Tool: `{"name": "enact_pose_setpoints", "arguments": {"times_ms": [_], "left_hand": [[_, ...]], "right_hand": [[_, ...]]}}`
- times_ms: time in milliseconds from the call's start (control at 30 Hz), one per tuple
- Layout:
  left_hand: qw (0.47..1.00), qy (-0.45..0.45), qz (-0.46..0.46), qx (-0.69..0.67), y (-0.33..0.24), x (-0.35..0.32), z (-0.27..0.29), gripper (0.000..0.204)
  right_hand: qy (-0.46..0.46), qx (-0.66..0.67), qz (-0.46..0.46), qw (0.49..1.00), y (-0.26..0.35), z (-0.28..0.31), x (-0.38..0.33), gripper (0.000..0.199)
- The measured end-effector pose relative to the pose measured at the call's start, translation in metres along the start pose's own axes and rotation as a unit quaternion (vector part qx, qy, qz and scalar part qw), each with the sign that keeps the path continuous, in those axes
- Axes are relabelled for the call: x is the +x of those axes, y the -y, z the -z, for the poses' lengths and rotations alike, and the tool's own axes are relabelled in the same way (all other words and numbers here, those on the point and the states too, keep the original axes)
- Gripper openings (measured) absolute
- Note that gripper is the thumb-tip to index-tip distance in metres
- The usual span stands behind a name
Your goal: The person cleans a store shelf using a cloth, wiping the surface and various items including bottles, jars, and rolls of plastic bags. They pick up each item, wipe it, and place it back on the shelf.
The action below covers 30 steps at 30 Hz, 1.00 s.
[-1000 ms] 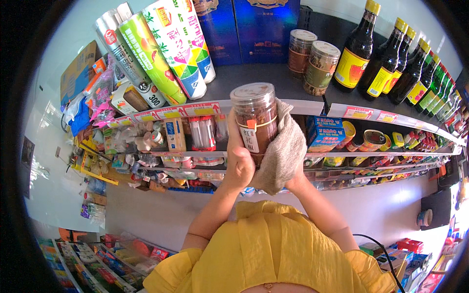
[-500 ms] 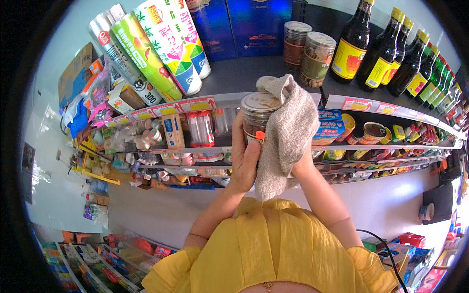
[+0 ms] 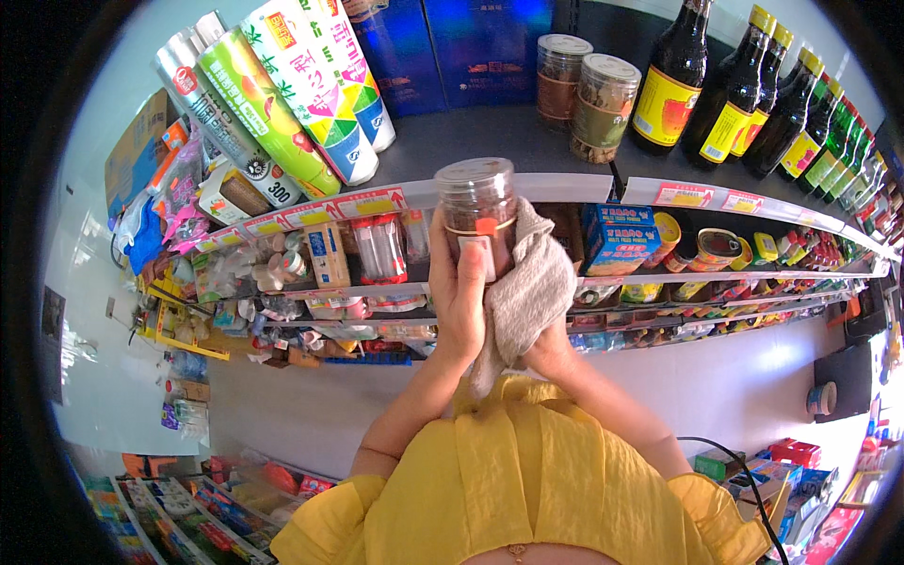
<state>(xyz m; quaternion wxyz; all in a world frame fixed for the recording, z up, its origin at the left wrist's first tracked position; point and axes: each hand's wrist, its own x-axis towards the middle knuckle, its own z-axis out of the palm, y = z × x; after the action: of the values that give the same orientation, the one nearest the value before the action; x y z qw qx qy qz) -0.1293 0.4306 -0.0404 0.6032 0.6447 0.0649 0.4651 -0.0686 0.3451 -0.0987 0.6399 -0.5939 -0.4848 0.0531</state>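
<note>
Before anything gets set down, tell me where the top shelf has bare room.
On the top shelf, a bare dark patch lies beyond the held jar, before the blue boxes, between the white rolls and two lidded jars. Crowded: farther right, with bottles in a row, and the lower shelves.

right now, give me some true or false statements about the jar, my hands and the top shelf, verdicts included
1. Your left hand holds a clear cylindrical jar. True.
2. Your right hand holds a glass bottle. False: it holds a rumpled grey-beige cloth.
3. The held jar's lid is off. False: it is on.
4. Two lidded jars stand left of the dark glass bottles with yellow labels on the black upper shelf. True.
5. The shiny blue boxes stand right of those bottles. False: they stand left.
</note>
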Motion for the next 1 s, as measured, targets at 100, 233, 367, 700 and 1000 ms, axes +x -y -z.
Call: {"name": "enact_pose_setpoints", "arguments": {"times_ms": [100, 233, 367, 700, 1000], "left_hand": [[0.999, 0.027, -0.006, -0.015, -0.001, 0.001, -0.003, 0.058], [0.997, 0.010, -0.011, -0.079, 0.004, -0.012, -0.010, 0.059], [0.999, 0.000, -0.018, -0.044, 0.001, -0.005, -0.010, 0.059], [0.988, 0.059, 0.080, -0.120, 0.015, -0.007, 0.000, 0.048], [0.931, 0.088, 0.189, -0.298, 0.019, -0.012, 0.006, 0.067]], "right_hand": [[-0.036, 0.043, -0.010, 0.998, 0.019, 0.013, 0.030, 0.050], [-0.047, 0.029, 0.018, 0.998, 0.021, 0.024, 0.064, 0.048], [-0.132, 0.001, 0.048, 0.990, 0.036, 0.005, 0.059, 0.038], [-0.148, -0.134, 0.057, 0.978, 0.029, 0.012, 0.049, 0.039], [-0.060, 0.011, -0.083, 0.995, 0.027, 0.025, 0.052, 0.024]]}}
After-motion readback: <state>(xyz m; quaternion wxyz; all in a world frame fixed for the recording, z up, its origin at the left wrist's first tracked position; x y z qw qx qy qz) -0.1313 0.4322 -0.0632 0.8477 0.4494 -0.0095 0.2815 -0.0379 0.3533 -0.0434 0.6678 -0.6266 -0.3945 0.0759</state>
